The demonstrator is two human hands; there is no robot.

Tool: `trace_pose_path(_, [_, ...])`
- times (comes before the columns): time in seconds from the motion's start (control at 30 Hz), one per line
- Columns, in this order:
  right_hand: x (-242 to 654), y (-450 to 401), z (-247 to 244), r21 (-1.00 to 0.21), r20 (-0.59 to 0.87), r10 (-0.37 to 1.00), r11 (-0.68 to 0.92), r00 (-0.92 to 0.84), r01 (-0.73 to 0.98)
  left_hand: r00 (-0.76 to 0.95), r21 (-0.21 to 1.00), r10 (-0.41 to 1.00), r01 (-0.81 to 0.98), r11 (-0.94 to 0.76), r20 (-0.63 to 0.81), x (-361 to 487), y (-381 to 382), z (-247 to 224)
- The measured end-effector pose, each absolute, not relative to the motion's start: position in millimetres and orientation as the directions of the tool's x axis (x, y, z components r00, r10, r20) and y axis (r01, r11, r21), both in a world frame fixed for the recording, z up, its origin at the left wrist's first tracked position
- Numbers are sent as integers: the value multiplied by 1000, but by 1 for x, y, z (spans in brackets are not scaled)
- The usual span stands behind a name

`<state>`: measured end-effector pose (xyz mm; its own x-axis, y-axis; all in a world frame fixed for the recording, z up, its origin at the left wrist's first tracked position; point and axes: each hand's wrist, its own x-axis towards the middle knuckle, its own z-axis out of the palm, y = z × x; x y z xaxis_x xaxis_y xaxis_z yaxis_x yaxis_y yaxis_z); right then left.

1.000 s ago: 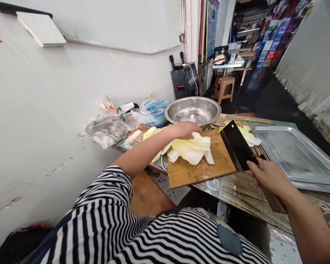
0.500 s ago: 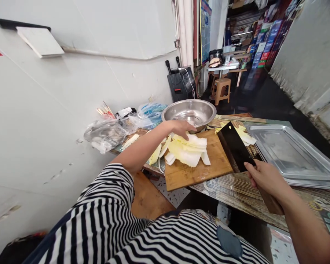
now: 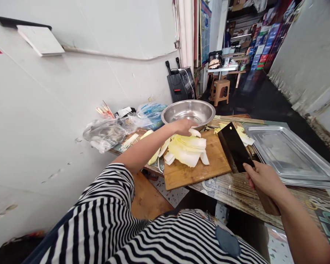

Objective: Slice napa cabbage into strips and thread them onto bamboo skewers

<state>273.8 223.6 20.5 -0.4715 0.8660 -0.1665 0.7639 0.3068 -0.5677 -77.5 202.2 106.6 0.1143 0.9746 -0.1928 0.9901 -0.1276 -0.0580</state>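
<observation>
Head: right hand (image 3: 264,179) clamped on cleaver (image 3: 234,148), right of board (image 3: 216,159); left hand (image 3: 184,127) at cabbage (image 3: 186,149), far side, grip unclear.

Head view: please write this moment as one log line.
left hand: at cabbage leaves, grip unclear; right hand: holds cleaver; cutting board: under leaves
</observation>
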Motion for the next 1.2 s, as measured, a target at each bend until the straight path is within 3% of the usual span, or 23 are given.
trace_pose_path(0.1, [275,222,18,-608,-195,870,255,-453,752,91,46,996,995,-90,-24,-68,208,120])
trace_pose_path(0.17, [277,223,17,-621,-189,880,237,-436,747,123,103,992,987,-124,16,-52,216,121])
trace_pose_path(0.33, [290,227,27,-539,-70,942,241,-328,807,332,151,924,940,-306,-189,10,252,95])
trace_pose_path(0.43, [297,228,34,-478,-61,943,259,-326,840,364,138,875,931,-337,-318,39,274,73])
trace_pose_path(0.53, [300,226,36,-425,-45,929,315,-367,849,359,95,864,932,-349,-352,49,281,59])
trace_pose_path(0.6, [299,225,37,-372,-42,922,343,-385,863,328,25,898,942,-336,-294,50,270,54])
trace_pose_path(0.7, [293,226,40,-234,-36,922,366,-385,901,289,-86,954,952,-295,-76,56,232,45])
trace_pose_path(0.87, [274,244,55,10,-28,867,498,-498,867,124,-63,992,990,-123,19,92,182,11])
trace_pose_path(1.0, [260,262,62,46,-110,763,644,-636,764,13,-17,999,1000,-12,51,109,187,-13])
trace_pose_path(1.2, [253,271,64,83,-185,745,662,-641,745,21,44,999,999,-23,45,104,192,-18])
